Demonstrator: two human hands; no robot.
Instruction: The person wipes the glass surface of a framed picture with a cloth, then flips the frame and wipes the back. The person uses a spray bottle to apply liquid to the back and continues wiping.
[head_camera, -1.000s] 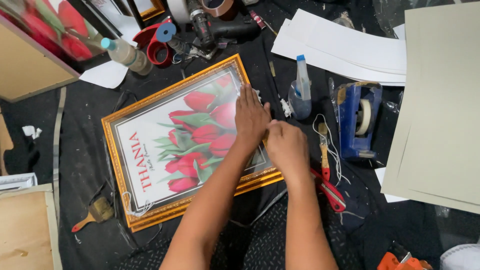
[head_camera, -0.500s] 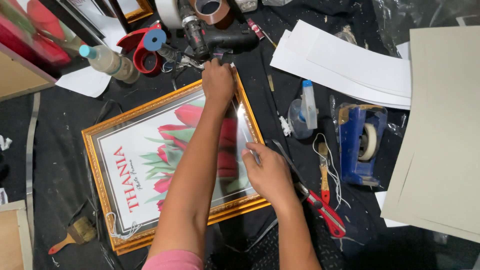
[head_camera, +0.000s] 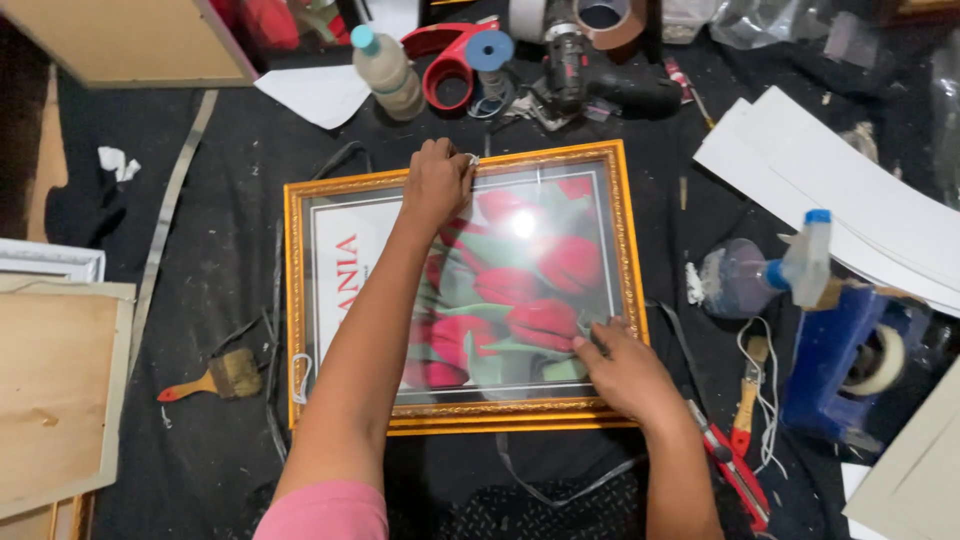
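Note:
A gold-framed picture (head_camera: 300, 300) of red tulips under glass lies flat on a black work surface. My left hand (head_camera: 437, 182) rests on the frame's far edge near the top middle, fingers curled over the rim. My right hand (head_camera: 622, 372) presses on the frame's near right corner, fingers spread on the glass and moulding. Neither hand holds a loose object.
A paint brush (head_camera: 215, 378) lies left of the frame. A spray bottle (head_camera: 760, 275), blue tape dispenser (head_camera: 845, 360) and red cutter (head_camera: 735, 470) sit to the right. White sheets (head_camera: 850, 210), a drill (head_camera: 590, 85), a bottle (head_camera: 385, 70), tape rolls and wooden boards (head_camera: 55, 400) surround it.
The frame now lies squarer to me. My left hand stays at the far edge; my right hand has shifted from the right side toward the near right corner.

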